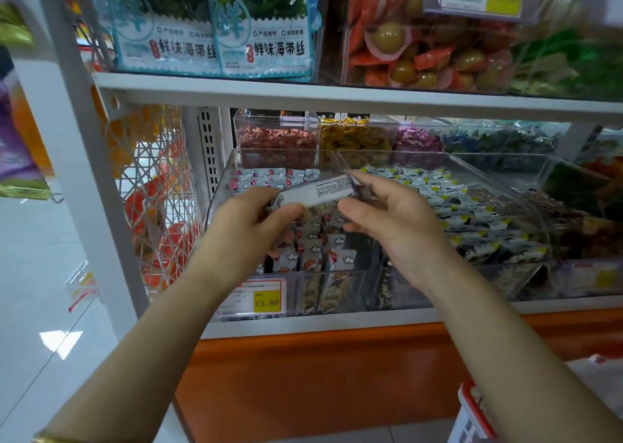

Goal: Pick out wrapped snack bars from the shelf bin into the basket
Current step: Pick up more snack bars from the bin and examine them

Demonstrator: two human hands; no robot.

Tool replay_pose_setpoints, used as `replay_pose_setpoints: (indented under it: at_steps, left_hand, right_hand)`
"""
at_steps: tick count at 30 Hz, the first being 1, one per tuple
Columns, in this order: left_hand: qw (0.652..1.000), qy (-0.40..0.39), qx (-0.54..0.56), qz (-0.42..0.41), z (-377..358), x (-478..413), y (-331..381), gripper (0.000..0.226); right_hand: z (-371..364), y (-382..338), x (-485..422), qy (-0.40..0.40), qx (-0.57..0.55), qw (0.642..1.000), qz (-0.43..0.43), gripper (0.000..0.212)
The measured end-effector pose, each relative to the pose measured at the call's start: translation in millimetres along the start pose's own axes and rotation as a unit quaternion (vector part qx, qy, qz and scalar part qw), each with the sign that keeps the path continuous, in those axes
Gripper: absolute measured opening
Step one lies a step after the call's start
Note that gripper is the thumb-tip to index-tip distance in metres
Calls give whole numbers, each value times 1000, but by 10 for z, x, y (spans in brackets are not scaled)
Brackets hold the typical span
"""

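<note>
Nearest you, at the lower left corner, a gold bracelet (50, 438) sits on your left wrist. Both forearms run up toward centre frame over the orange base panel (320, 375). Above that, a price tag (256, 299) w/ a yellow patch hangs on the front of the clear bin (215, 200), which holds small cloud-print packets (317, 247). Over this bin, centre frame, your left hand (249, 220) pinches the left end of a wrapped snack bar (317, 191) btwn thumb and fingers — your right hand (387, 220) pinches the right end, fingers curled round it. The bar is silver-white w/ small print, roughly level, slightly higher at its right end, clear of the packets below. Just right sits a second bin (438, 154) of grey-and-yellow packets (472, 213). Farther back — small tubs (276, 136) of red, gold and purple sweets. At top, the upper shelf (337, 92) carries teal seaweed packs (215, 38).
</note>
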State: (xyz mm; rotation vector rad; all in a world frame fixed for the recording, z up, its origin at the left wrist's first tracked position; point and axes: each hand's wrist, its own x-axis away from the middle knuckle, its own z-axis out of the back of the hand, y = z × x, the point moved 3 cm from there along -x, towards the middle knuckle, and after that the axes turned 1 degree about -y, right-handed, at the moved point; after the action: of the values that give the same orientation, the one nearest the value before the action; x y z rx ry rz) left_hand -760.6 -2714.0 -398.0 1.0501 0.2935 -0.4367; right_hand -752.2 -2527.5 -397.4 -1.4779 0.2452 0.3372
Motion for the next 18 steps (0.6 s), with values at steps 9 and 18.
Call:
replay_pose_setpoints:
  at_steps: [9, 18]
  left_hand:
    - [946, -114, -303, -32, -431, -97, -150, 58]
    - [940, -157, -300, -39, -460, -58, -197, 42]
  right_hand:
    - [355, -68, -50, 214, 222, 950, 56, 29]
    - [87, -201, -270, 59, 502, 857, 98, 41]
